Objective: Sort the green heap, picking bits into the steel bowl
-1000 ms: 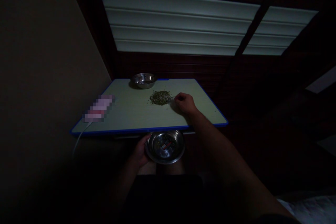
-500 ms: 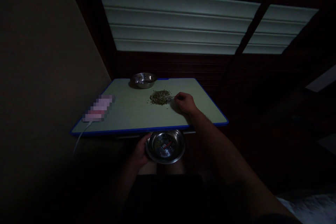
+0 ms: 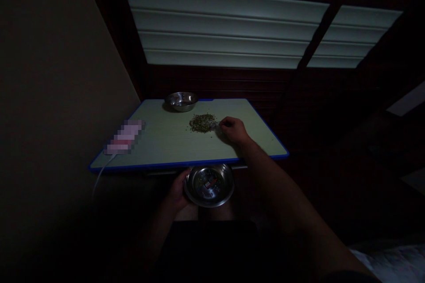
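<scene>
Room: dim, with pale slatted shutters behind a small table edged in blue.
Left hand: below the table's near edge, fingers curled round the rim of a steel bowl and gripping it.
Right hand: resting on the table, fingers pinched together at the right edge of a heap of small green bits; too dark to tell what they pinch.
Far edge: second steel bowl.
Left side: blurred pink thing with a white cable.

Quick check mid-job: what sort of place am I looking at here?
Probably a dim room at home: a small blue-edged table against a wall, louvred shutters behind, steel bowls, a pile of small grains.
</scene>
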The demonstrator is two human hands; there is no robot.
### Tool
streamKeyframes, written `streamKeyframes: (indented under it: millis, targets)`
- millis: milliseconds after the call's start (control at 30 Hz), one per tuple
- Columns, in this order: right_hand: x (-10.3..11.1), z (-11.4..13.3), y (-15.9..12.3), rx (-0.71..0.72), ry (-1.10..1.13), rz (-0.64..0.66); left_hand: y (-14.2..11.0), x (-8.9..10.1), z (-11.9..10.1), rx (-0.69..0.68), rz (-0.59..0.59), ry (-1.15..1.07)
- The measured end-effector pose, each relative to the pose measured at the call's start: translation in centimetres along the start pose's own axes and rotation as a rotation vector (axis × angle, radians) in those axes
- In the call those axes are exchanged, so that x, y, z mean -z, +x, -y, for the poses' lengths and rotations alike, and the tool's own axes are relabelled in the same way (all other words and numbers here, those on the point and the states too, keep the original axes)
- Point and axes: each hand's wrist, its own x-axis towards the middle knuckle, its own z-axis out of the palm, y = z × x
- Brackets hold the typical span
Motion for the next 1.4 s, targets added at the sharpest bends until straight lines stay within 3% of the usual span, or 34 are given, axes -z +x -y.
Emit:
streamKeyframes:
  millis: [1400]
  targets:
    - [0.03, 0.22, -0.03, -0.008, 0.022, 0.01, -0.23, -0.47, -0.09, -0.003, -0.038, 0.006]
